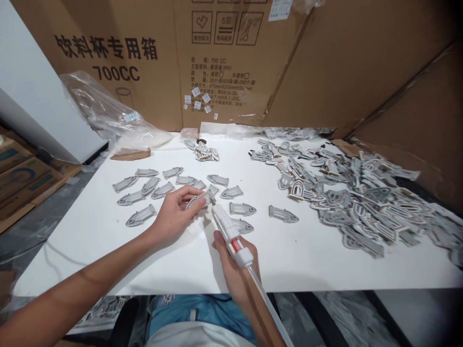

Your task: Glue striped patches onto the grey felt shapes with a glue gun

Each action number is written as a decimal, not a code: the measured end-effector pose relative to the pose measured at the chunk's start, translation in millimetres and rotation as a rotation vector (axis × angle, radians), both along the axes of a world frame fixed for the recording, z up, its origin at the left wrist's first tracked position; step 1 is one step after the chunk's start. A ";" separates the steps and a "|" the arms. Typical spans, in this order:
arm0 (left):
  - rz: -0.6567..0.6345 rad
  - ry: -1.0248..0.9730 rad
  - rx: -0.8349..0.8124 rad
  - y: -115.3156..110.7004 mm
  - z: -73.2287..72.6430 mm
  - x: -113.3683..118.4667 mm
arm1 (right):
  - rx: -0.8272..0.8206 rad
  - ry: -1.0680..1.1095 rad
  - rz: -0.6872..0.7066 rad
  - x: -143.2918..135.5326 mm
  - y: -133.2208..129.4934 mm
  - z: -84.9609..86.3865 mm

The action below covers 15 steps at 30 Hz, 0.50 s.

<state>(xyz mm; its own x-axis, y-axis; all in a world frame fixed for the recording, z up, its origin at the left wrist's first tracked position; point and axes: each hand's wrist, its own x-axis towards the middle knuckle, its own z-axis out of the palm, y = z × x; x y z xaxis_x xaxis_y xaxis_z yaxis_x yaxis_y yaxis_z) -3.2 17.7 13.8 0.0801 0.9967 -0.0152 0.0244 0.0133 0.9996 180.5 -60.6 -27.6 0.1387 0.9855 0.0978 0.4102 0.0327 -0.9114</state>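
A small grey pointed piece (198, 198) is pinched between the thumb and fingers of my left hand (177, 212), above the white table. My right hand (237, 262) is wrapped round a white tool (229, 231) with a red mark and a long pale tube or cord running down from its rear. The tool's metal tip meets the right end of the held piece. Similar grey pieces lie around my hands, several on the left, such as one piece (141, 215), and a few on the right, such as another piece (283, 214).
A large heap of grey and white pieces (361, 207) covers the table's right side. A small pile (207, 151) lies at the back. Cardboard boxes (224, 58) stand behind the table (144, 270), with clear plastic film (123, 120) at the back left.
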 end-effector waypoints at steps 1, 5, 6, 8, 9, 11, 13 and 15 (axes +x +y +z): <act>0.000 0.002 0.008 -0.2 0.2 0.1 | -0.003 0.004 0.006 -0.1 0.5 -1.4; -0.012 0.009 0.033 -0.4 -1.2 -0.2 | -0.018 0.023 0.018 0.3 1.8 -5.0; -0.018 0.008 0.037 -0.4 -1.7 -0.5 | -0.020 0.026 0.018 0.6 1.6 -5.3; -0.027 0.001 0.041 -0.1 -2.5 -1.3 | -0.025 0.031 0.022 1.1 0.7 -5.3; -0.030 -0.002 0.040 0.0 -2.9 -1.7 | -0.028 0.033 0.026 1.3 0.2 -5.1; -0.033 -0.007 0.038 0.2 -3.6 -2.3 | -0.036 0.039 0.029 1.3 -0.8 -4.2; -0.037 -0.007 0.039 0.5 -4.3 -2.8 | -0.042 0.047 0.026 0.9 -1.4 -2.3; -0.037 0.000 0.042 0.7 -5.1 -3.5 | -0.043 0.056 0.013 0.3 -1.7 0.9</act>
<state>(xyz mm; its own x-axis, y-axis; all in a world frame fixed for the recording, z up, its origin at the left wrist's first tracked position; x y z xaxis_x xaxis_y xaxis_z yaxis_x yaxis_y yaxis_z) -6.7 18.4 8.7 0.1165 0.9928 0.0268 0.0242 -0.0298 0.9993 180.9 -62.4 -26.7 0.1296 0.9904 0.0480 0.3586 -0.0017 -0.9335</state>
